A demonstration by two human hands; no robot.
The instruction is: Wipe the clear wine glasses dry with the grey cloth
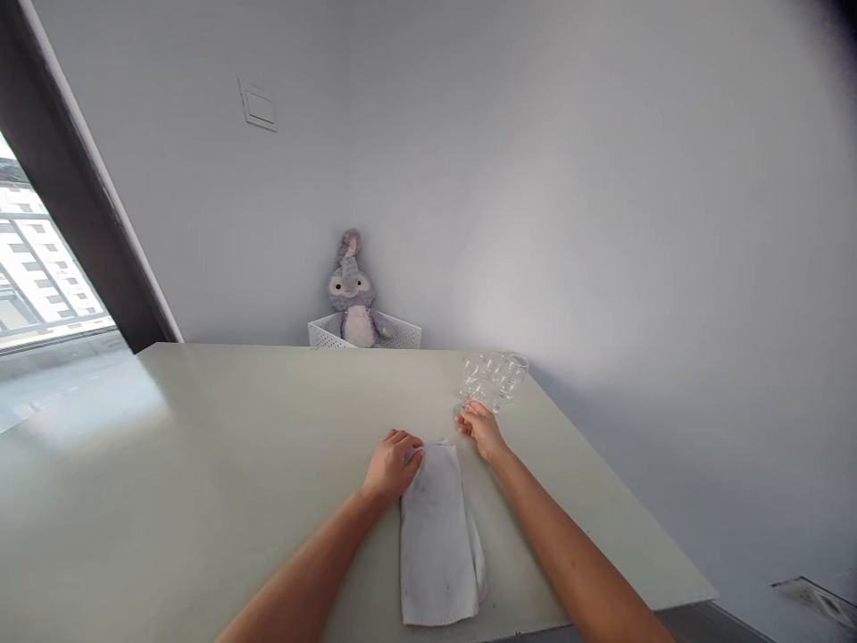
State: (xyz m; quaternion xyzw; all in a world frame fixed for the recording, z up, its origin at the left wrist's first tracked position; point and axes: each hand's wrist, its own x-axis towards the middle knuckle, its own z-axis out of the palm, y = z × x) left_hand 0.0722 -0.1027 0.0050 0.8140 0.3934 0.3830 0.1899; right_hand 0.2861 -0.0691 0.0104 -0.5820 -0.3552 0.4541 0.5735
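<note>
A folded white cloth [435, 536] with faint grey marks lies lengthwise on the table in front of me. My left hand [394, 466] is at its far left corner, fingers curled and thumb over the edge, gripping it. Beyond the cloth and to its right, my right hand [482, 429] has its fingers closed around a clear glass [459, 413] at the near side of a group. Most of that glass is hidden by my fingers. Several other clear glasses [495, 368] stand close together just past this hand, near the table's far right corner.
The pale table [254, 464] stretches far to the left, and its right edge runs near the wall. Behind the far edge, a grey plush toy [358, 321] sits in a white perforated basket [405, 334]. A dark-framed window is at the left.
</note>
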